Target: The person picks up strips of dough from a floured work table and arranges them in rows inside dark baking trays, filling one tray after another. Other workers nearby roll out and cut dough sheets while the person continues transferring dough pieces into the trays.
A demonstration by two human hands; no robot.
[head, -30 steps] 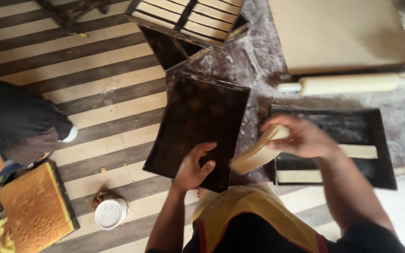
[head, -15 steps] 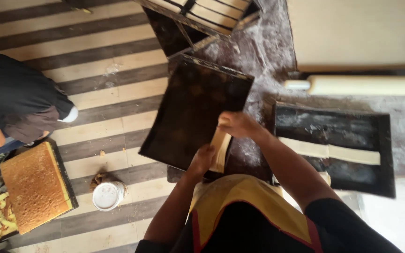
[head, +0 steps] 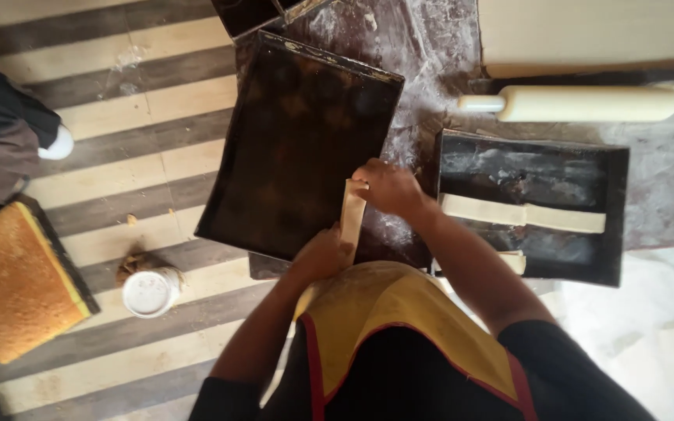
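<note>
Pale dough strip runs lengthwise between my hands: right hand pinches its far end, left hand grips the near end, over the dark tray's right edge.

Two dark baking trays, three dough strips, one rolling pin
</note>
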